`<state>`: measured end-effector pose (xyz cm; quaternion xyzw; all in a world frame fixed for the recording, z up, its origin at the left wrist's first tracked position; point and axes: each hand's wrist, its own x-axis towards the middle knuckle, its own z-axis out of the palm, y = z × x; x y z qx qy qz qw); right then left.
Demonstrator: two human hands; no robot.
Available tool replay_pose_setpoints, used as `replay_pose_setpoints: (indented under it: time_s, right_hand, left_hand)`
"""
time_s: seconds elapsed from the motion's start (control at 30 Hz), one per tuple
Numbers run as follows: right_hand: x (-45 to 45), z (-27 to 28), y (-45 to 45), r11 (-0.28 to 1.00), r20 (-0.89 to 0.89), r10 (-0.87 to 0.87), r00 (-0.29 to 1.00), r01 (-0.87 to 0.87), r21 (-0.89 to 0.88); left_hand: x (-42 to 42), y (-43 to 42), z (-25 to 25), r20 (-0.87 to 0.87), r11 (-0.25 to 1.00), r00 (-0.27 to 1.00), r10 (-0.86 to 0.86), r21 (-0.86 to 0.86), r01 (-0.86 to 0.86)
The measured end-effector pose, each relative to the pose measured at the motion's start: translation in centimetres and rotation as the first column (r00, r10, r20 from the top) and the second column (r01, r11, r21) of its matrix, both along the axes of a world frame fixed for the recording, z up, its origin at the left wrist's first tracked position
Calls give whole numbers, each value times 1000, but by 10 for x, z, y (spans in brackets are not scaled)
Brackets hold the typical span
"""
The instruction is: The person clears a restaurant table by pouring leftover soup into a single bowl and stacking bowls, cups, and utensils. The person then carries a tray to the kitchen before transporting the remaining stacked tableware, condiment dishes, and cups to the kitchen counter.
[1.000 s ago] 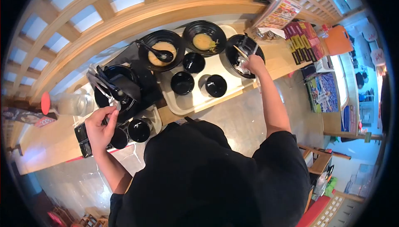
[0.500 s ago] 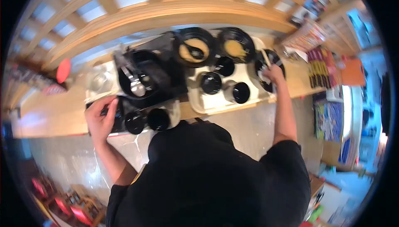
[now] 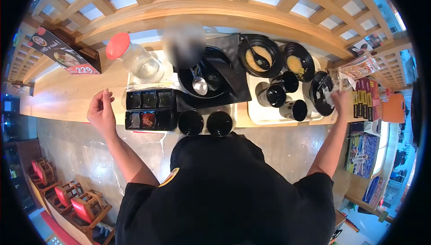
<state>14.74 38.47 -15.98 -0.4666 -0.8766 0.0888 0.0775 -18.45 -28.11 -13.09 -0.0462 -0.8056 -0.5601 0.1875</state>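
Observation:
My right hand is closed at the right end of the trays, on a crumpled white tissue beside a black bowl. A pale stick-like shape above the hand is too unclear to name. At the left, my left hand hovers over the table's front edge, fingers loosely curled, nothing visible in them. Closest to it is a black sectioned sauce dish with red sauce in one compartment. Farther in stands a large black bowl with a metal spoon inside.
A cream tray carries several black cups, a bowl with yellowish remains and a soup bowl. A red-lidded clear jug stands back left. Behind runs a wooden lattice. A blurred grey patch covers part of the back.
The view has shifted left and sharpened, so the table items appear farther right. My left hand is off the sauce dish, now left of it. My right hand stays by the right-hand bowl.

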Motion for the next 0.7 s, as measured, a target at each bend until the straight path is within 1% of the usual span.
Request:
replay_pose_setpoints:
  time_s: [0.03,0.07,0.1,0.13,0.17,0.2,0.23,0.27,0.3,0.33,0.37,0.4,0.47,0.5,0.53,0.57,0.6,0.63,0.67,0.7]
  right_hand:
    - [-12,35,-33,999,-4,-7,1000,7,45]
    - [-36,82,-93,990,-189,52,981,-75,-117]
    - [-58,113,-136,977,-174,89,981,-120,-178]
    - [-80,133,-180,963,-195,169,966,-204,-177]
    - [-103,145,-224,942,-215,249,944,-288,-175]
    - [-130,148,-268,861,-256,448,857,-491,-135]
    - [-154,141,-300,748,-214,634,744,-660,-78]
    - [-181,135,-339,583,-195,799,569,-812,15]
    - [-208,126,-376,476,-193,864,465,-880,11]
    - [-230,119,-410,401,-228,886,404,-914,-60]
    - [-253,97,-438,332,-281,904,321,-943,-12]
    - [-275,76,-460,190,-218,967,133,-945,266]
    - [-310,37,-495,31,-110,994,-20,-896,442]
    - [-324,19,-509,18,-96,995,-30,-886,463]
    - [-335,1,-520,6,-82,996,-38,-877,480]
    - [-346,-19,-529,4,-81,996,-40,-876,482]
    - [-355,-40,-536,77,9,996,87,-916,394]
    - [-359,-53,-542,160,111,973,203,-938,309]
    - [-360,-60,-543,158,115,973,201,-938,307]
    - [-360,-63,-541,100,65,989,130,-935,340]
  left_hand:
    - [-4,-4,-3,24,1000,1000,-1,1,1]
    - [-9,-7,-8,34,1000,999,-1,-2,1]
    - [-14,-9,-14,9,995,997,-72,72,71]
    - [-18,-10,-19,-21,980,990,-140,143,141]
    - [-20,-9,-21,-20,966,984,-176,190,177]
    - [-23,-10,-24,-52,936,972,-229,262,234]
    - [-25,-12,-26,-61,900,955,-289,323,293]
    - [-28,-14,-28,-82,855,935,-346,383,350]
    - [-30,-16,-27,-123,804,902,-415,415,426]
    - [-32,-21,-26,-171,744,861,-479,441,501]
    - [-35,-30,-25,-111,774,853,-511,373,512]
    - [-37,-37,-27,-123,774,853,-507,371,513]
    - [-42,-50,-32,-202,689,797,-569,411,596]
    - [-42,-58,-33,-122,717,810,-574,404,568]
    - [-44,-63,-37,-127,717,811,-571,403,569]
    - [-45,-66,-41,-89,732,808,-582,377,568]
    - [-46,-68,-43,-48,744,805,-591,352,568]
    - [-47,-69,-44,16,785,806,-591,243,570]
    - [-46,-67,-41,-10,784,788,-616,96,614]
    - [-44,-61,-30,-94,785,781,-618,-132,605]
